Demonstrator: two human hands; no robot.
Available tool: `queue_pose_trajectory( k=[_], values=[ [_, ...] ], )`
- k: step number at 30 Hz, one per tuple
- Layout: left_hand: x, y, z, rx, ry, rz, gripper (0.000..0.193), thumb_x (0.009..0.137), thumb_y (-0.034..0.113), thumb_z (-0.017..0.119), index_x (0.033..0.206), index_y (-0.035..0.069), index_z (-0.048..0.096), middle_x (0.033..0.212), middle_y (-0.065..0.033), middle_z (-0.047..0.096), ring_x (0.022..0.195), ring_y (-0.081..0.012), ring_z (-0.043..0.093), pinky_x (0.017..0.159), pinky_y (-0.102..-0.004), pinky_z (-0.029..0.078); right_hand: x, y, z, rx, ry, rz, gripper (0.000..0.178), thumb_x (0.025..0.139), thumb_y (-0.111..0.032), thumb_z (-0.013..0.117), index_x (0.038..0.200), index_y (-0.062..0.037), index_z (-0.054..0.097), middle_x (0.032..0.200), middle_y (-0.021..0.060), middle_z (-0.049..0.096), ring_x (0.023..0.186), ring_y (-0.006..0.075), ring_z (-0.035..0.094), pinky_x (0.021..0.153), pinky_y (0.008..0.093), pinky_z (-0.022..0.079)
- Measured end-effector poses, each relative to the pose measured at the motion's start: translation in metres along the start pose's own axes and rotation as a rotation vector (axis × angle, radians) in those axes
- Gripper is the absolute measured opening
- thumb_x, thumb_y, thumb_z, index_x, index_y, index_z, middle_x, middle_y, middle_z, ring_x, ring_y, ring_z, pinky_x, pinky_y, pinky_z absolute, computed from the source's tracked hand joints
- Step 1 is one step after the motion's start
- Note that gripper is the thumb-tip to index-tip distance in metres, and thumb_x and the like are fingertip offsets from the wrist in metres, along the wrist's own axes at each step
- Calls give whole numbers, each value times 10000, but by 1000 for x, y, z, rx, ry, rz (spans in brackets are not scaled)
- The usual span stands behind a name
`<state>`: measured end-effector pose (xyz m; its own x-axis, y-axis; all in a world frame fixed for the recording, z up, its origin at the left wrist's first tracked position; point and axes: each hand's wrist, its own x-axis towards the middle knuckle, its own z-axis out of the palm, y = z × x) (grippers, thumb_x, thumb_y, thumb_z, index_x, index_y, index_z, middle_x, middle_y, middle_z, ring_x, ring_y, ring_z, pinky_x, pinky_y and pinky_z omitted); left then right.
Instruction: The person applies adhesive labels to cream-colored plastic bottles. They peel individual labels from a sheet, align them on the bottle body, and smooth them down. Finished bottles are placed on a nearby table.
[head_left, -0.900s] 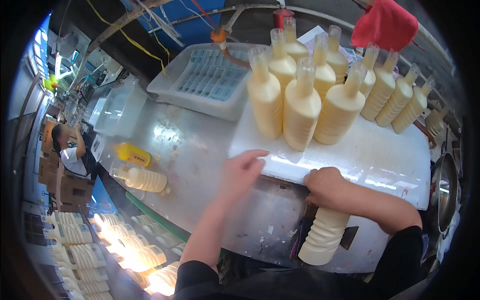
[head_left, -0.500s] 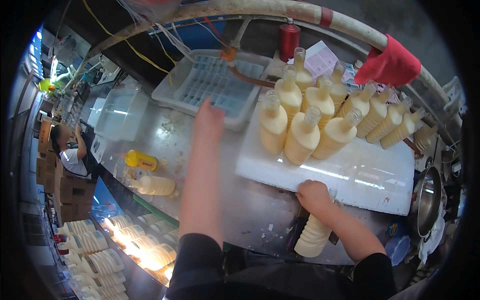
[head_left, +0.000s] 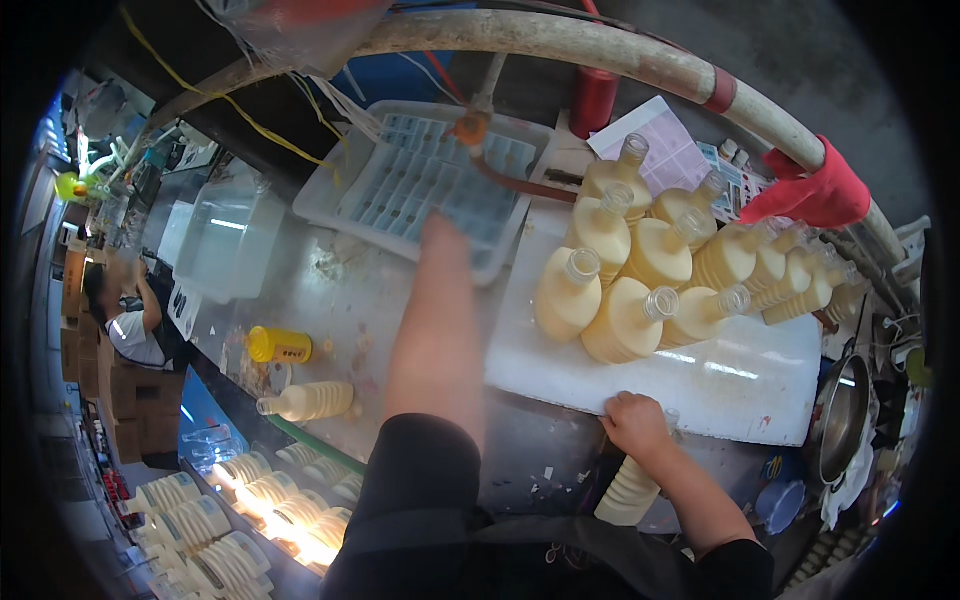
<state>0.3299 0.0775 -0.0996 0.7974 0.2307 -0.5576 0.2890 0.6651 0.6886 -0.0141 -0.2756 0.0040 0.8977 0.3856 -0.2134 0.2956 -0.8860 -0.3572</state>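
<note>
Right hand [head_left: 634,425] clamped round a ribbed cream bottle [head_left: 628,490] at the bench's [head_left: 330,290] near edge, neck up, long axis near vertical. Left hand [head_left: 442,232] stretched far forward over the grid tray [head_left: 420,180], blurred, so grip impossible to call.

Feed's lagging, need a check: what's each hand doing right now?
Left hand: stretched toward the white tray; open or shut cannot be told.
Right hand: closed on a cream bottle.
</note>
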Motion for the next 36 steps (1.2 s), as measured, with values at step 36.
queue_pose_trajectory(
  k=[36],
  values=[
    [72,0,-59,3057,-464,34,502,1070,343,331,1529,218,490,1589,52,472,1511,-161,334,1229,-354,231,6,2,-1,61,15,-7,205,760,-188,762,746,-72,592,729,123,593,666,339,650,617,457,536]
  ],
)
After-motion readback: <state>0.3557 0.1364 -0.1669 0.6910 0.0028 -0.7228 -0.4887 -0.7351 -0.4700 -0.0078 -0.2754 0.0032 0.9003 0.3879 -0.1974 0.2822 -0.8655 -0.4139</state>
